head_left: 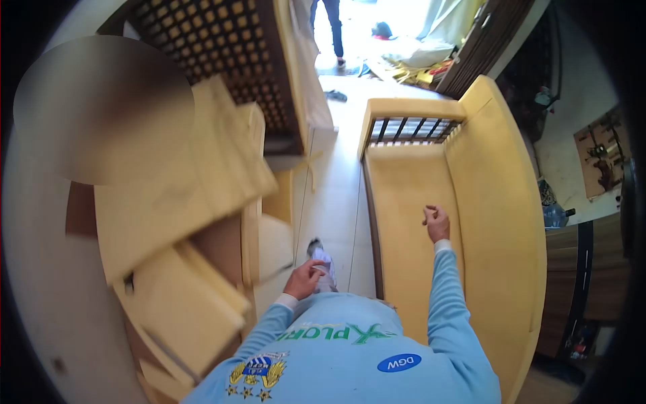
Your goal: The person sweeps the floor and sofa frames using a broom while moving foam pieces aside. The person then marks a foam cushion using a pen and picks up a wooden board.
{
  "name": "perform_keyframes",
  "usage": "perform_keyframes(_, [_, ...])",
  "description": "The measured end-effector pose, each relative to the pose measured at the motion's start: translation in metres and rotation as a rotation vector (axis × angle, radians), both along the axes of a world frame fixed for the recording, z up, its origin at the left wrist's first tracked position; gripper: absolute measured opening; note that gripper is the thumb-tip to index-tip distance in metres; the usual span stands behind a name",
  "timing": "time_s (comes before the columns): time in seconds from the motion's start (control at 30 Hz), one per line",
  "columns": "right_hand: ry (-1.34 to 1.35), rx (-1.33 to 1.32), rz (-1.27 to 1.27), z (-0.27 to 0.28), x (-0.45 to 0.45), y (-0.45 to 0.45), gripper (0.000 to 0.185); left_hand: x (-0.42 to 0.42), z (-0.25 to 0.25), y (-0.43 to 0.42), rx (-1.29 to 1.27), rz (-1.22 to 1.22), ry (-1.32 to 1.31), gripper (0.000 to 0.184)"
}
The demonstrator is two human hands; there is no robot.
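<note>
My left hand [305, 279] hangs low in front of my waist, just above my forward leg. Its fingers are loosely bent and apart, with nothing seen in them. Held out over the seat of a yellow sofa [410, 192], my right hand [437, 225] has its fingers curled in, and no object shows in it. The sofa has a long yellow backrest [501, 202] and a dark slatted armrest frame [414, 130]. On my left, a large yellow foam-like sheet [182, 175] is tilted and smeared by motion. Under it lie more yellow padded pieces [192, 306].
A dark lattice panel [215, 54] stands at the upper left, beside a blurred patch. A tiled walkway [336, 182] runs to a bright doorway, where a person's legs [328, 30] and a heap of yellow scraps [410, 71] show. A wooden cabinet [565, 283] stands right.
</note>
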State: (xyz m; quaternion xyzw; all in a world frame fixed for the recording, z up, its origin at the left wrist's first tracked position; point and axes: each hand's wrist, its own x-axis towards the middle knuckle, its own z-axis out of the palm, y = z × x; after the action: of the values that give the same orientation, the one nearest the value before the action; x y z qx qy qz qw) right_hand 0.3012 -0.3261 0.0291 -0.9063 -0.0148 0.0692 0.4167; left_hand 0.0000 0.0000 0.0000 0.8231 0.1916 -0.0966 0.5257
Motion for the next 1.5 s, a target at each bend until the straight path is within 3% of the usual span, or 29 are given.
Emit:
perform_keyframes(0.1, [0.063, 0.01, 0.029, 0.003, 0.069, 0.09, 0.025, 0.164, 0.069, 0.087, -0.207, 0.011, -0.117, 0.036])
perform_keyframes(0.17, [0.184, -0.064, 0.176, -0.06, 0.11, 0.115, 0.024, 0.271, 0.131, 0.144, -0.452, 0.029, -0.129, 0.034])
perform_keyframes(0.2, [0.236, -0.112, 0.251, -0.078, 0.124, 0.121, 0.023, 0.317, 0.154, 0.171, -0.451, 0.037, -0.158, 0.03])
perform_keyframes(0.3, [0.578, -0.44, 0.184, -0.081, 0.173, 0.148, 0.035, 0.455, 0.171, 0.238, -0.611, 0.184, -0.277, 0.027])
perform_keyframes(0.33, [0.828, -0.393, 0.116, -0.067, 0.201, 0.152, 0.043, 0.505, 0.161, 0.256, -0.608, 0.209, -0.347, 0.022])
perform_keyframes(0.43, [1.074, -0.519, 0.165, -0.052, 0.319, 0.161, 0.052, 0.656, 0.143, 0.311, -0.447, 0.337, -0.38, 0.019])
perform_keyframes(0.53, [1.269, -0.505, 0.212, -0.157, 0.475, 0.11, 0.044, 0.785, 0.148, 0.335, -0.302, 0.404, -0.367, 0.021])
perform_keyframes(0.57, [1.216, -0.454, 0.183, -0.199, 0.543, 0.096, 0.041, 0.828, 0.152, 0.343, -0.247, 0.408, -0.362, 0.022])
perform_keyframes(0.63, [0.781, -0.424, -0.055, -0.132, 0.705, 0.171, 0.037, 0.919, 0.17, 0.361, -0.246, 0.43, -0.354, 0.024])
perform_keyframes(0.67, [0.41, -0.312, -0.116, -0.155, 0.785, 0.193, 0.032, 0.962, 0.186, 0.368, -0.247, 0.453, -0.315, 0.022])
perform_keyframes(0.73, [0.301, -0.259, -0.095, -0.053, 0.938, 0.288, 0.038, 1.048, 0.201, 0.391, -0.268, 0.446, -0.236, 0.021])
perform_keyframes(0.8, [0.222, -0.177, -0.079, -0.058, 1.069, 0.343, 0.037, 1.128, 0.202, 0.406, -0.231, 0.378, -0.222, 0.023])
perform_keyframes(0.83, [0.212, -0.137, -0.119, -0.029, 1.119, 0.383, 0.038, 1.166, 0.198, 0.42, -0.211, 0.347, -0.219, 0.024])
perform_keyframes(0.87, [0.202, -0.097, -0.16, -0.005, 1.162, 0.419, 0.039, 1.2, 0.192, 0.442, -0.285, 0.318, -0.055, 0.031])
perform_keyframes(0.97, [0.054, -0.236, -0.187, -0.017, 1.297, 0.484, 0.041, 1.328, 0.183, 0.506, -0.239, 0.166, -0.126, 0.036])
perform_keyframes(1.1, [0.47, -0.436, -0.188, -0.055, 1.349, 0.532, 0.045, 1.451, 0.197, 0.593, -0.301, 0.171, -0.033, 0.046])
perform_keyframes(1.17, [0.559, -0.597, -0.007, -0.074, 1.375, 0.551, 0.046, 1.513, 0.192, 0.628, -0.405, 0.237, -0.048, 0.046])
perform_keyframes(1.27, [0.551, -0.603, 0.006, -0.083, 1.432, 0.576, 0.051, 1.597, 0.176, 0.66, -0.477, 0.395, -0.005, 0.038])
perform_keyframes(1.33, [0.693, -0.61, 0.065, -0.076, 1.485, 0.597, 0.053, 1.64, 0.168, 0.692, -0.03, 0.368, -0.201, 0.033])
perform_keyframes(1.4, [0.815, -0.662, 0.203, -0.1, 1.544, 0.601, 0.054, 1.67, 0.148, 0.71, 0.101, 0.438, -0.132, 0.03])
perform_keyframes(1.43, [0.89, -0.665, 0.292, -0.115, 1.579, 0.596, 0.054, 1.681, 0.133, 0.711, 0.01, 0.527, 0.035, 0.03])
perform_keyframes(1.47, [0.977, -0.671, 0.374, -0.088, 1.632, 0.604, 0.05, 1.708, 0.133, 0.712, 0.113, 0.515, 0.099, 0.029])
perform_keyframes(1.5, [0.987, -0.499, 0.209, -0.062, 1.689, 0.604, 0.045, 1.735, 0.133, 0.711, 0.218, 0.499, 0.161, 0.028])
